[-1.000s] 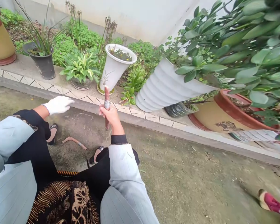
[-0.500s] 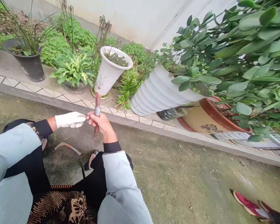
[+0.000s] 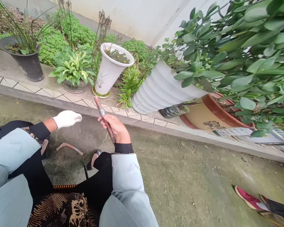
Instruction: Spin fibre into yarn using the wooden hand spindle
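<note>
Above the ground beside a tiled ledge, a stick slants in the right hand's closed grip, its coiled wire stretching to the gloved left hand, closed around the strand, near a curved stick.
</note>
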`<state>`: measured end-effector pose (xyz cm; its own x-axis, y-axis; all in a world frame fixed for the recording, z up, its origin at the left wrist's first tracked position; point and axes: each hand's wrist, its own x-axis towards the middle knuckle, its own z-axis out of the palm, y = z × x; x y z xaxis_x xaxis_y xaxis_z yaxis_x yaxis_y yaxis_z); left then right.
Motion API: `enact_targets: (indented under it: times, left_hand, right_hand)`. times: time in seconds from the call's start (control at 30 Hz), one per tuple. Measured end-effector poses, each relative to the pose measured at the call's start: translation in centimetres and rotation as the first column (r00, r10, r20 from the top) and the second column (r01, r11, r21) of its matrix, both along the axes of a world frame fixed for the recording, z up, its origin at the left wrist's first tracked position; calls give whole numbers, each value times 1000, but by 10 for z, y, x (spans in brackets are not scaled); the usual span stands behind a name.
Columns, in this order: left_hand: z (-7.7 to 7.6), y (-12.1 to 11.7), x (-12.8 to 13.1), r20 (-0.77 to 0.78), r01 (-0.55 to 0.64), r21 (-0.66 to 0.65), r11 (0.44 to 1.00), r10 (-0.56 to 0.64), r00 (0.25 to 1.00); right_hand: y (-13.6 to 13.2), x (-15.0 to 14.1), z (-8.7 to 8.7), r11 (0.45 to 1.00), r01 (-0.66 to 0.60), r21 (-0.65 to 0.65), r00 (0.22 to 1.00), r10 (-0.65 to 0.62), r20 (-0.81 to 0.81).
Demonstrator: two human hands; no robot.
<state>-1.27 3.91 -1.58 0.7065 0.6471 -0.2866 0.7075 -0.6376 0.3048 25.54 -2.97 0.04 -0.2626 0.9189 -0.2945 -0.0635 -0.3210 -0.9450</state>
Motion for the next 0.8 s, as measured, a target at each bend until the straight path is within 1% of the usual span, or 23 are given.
enact_targets:
  times: [0.07, 0.1, 0.13, 0.17, 0.2, 0.23, 0.27, 0.3, 0.33, 0.37, 0.4, 0.43, 0.47, 0.5, 0.53, 0.57, 0.6, 0.63, 0.67, 0.7, 0.73, 0.77, 0.8]
  left_hand:
    - [-3, -4, 2, -26, 58, -12, 998, -58, 998]
    - [-3, -6, 4, -36, 94, -17, 995, -95, 995]
    - [-3, -8, 6, -38, 129, -23, 991, -130, 991]
    - [-3, -11, 8, -24, 163, -34, 986, -164, 986]
    - [-1, -14, 10, 9, 199, -58, 978, -199, 980]
    - [0, -16, 12, 55, 233, -95, 968, -229, 972]
    - [2, -18, 14, 107, 260, -135, 956, -247, 963]
    - [4, -19, 15, 157, 280, -173, 944, -254, 954]
    - [5, -19, 16, 205, 295, -213, 932, -252, 946]
    - [5, -18, 17, 251, 300, -255, 919, -237, 938]
    - [5, -16, 18, 298, 299, -308, 903, -207, 932]
    - [5, -14, 18, 345, 293, -373, 880, -162, 925]
    - [4, -12, 18, 389, 283, -453, 845, -98, 916]
    - [3, -10, 17, 415, 265, -535, 802, -24, 909]
    - [2, -8, 17, 435, 248, -606, 756, 54, 899]
    - [1, -7, 17, 448, 240, -670, 703, 125, 885]
    - [1, -6, 17, 458, 242, -721, 649, 185, 869]
    - [2, -5, 18, 468, 253, -761, 597, 236, 851]
    - [3, -6, 18, 474, 266, -791, 551, 277, 836]
    - [5, -7, 20, 472, 277, -814, 511, 303, 828]
    - [7, -8, 21, 466, 286, -830, 479, 313, 828]
    - [9, -10, 22, 458, 291, -841, 456, 313, 832]
    - [10, -11, 23, 453, 298, -847, 441, 304, 838]
  right_hand:
    - [0, 1, -1, 998, 12, 63, 977, -26, 213]
    - [1, 0, -2, 996, 1, 86, 929, -33, 369]
    - [2, -1, -2, 995, -24, 96, 842, -32, 538]
    - [3, -3, -2, 994, -60, 91, 716, -20, 697]
    - [5, -6, -2, 992, -114, 62, 566, 14, 824]
    - [6, -10, -2, 984, -176, 5, 417, 69, 906]
    - [8, -14, -3, 970, -234, -70, 291, 139, 947]
    - [9, -19, -3, 944, -287, -159, 198, 221, 955]
    - [9, -24, -3, 907, -336, -253, 142, 314, 939]
    - [8, -27, -3, 860, -381, -341, 117, 410, 905]
    - [7, -29, -2, 799, -434, -416, 124, 510, 851]
    - [5, -29, 0, 723, -508, -468, 161, 613, 773]
    - [2, -27, 3, 640, -601, -479, 219, 708, 672]
    - [-1, -23, 6, 553, -700, -451, 285, 796, 534]
    - [-3, -18, 9, 533, -782, -323, 406, 828, 386]
    - [-5, -12, 12, 617, -767, -175, 560, 777, 286]
    - [-6, -6, 14, 746, -665, -42, 725, 658, 202]
    - [-5, -2, 14, 882, -464, 84, 882, 452, 136]
    - [-3, 1, 13, 951, -267, 154, 963, 256, 87]
    - [0, 2, 11, 979, -81, 188, 995, 68, 77]
    - [3, 1, 8, 977, 68, 204, 989, -93, 116]
    - [7, -1, 5, 963, 167, 212, 955, -211, 207]
    - [11, -5, 2, 950, 209, 233, 893, -282, 350]
